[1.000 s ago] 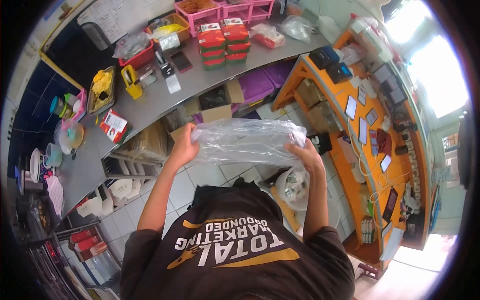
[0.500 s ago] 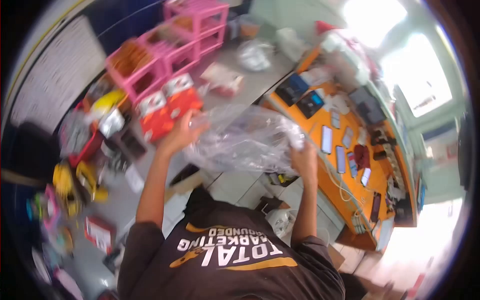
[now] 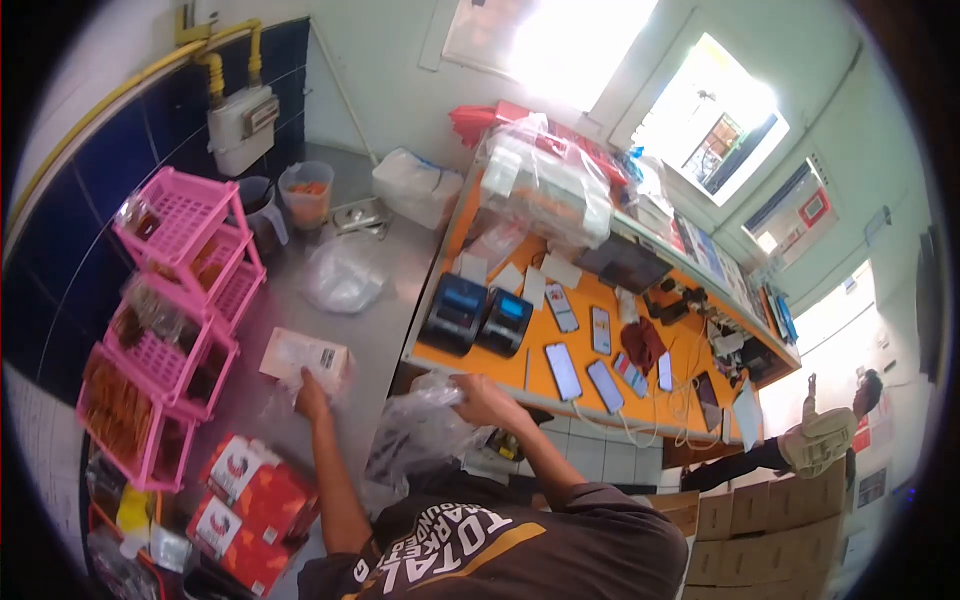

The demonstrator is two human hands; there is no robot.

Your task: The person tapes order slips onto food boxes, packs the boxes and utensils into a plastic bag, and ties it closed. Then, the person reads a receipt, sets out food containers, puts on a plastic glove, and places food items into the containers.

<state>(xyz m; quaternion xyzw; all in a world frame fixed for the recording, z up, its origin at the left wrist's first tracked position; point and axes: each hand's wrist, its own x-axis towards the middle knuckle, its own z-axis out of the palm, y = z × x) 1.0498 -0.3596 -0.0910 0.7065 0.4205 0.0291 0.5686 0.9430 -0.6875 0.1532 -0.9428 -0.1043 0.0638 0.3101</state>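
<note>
My right hand [image 3: 490,402] is closed on the gathered edge of a clear plastic bag [image 3: 415,430], which hangs crumpled over the counter's front edge. My left hand [image 3: 312,392] reaches over the steel counter [image 3: 385,270] and touches the near side of a white and pinkish box [image 3: 305,358] in clear wrap. Whether its fingers grip the wrap is too small to tell. Nearer to me, red boxes with white tops [image 3: 255,505] stand left of my left forearm.
Pink stacked baskets [image 3: 185,225] line the left wall. A clear bag [image 3: 345,272] lies further back. On the orange desk [image 3: 505,362] are phones, cables and two dark devices [image 3: 455,315]. Another person [image 3: 820,440] is at the far right, near cardboard boxes [image 3: 770,505].
The view has turned right toward the desk. My left hand has let go of the plastic bag and reached to the wrapped box. The bag now hangs from my right hand.
</note>
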